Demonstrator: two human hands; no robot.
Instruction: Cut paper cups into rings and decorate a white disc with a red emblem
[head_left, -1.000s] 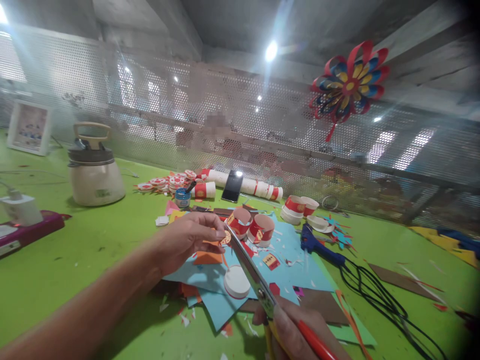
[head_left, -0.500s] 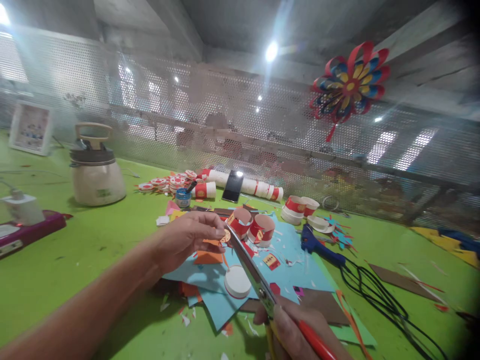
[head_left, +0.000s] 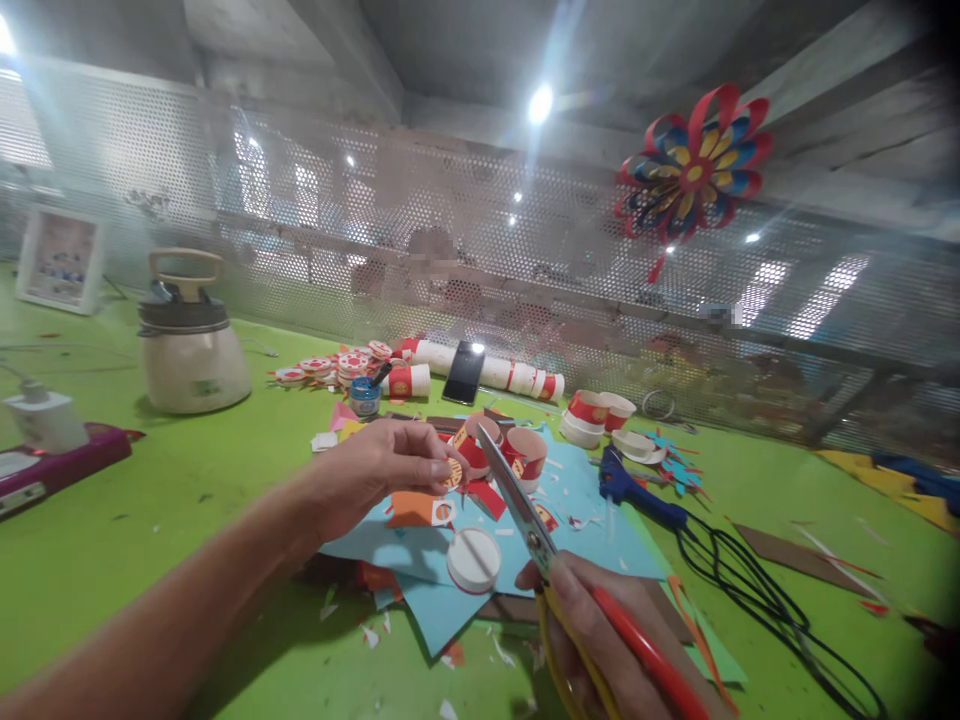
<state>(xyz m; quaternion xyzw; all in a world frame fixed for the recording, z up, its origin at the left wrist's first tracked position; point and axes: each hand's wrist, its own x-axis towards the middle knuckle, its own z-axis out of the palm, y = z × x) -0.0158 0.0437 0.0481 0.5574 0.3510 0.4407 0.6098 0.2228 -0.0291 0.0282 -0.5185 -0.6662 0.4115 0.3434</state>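
Green table: phone leans against white-red tube.

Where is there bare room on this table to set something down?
The widest bare patch is between the kettle, purple power strip and your left forearm. A smaller one is between the blue cutouts and yellow pieces. The middle, by your left hand and the scissors, is crowded with blue paper and red cups.

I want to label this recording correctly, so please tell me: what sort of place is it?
Probably a craft workspace: scissors in the right hand, a blue glue gun and cut coloured paper share the green table.
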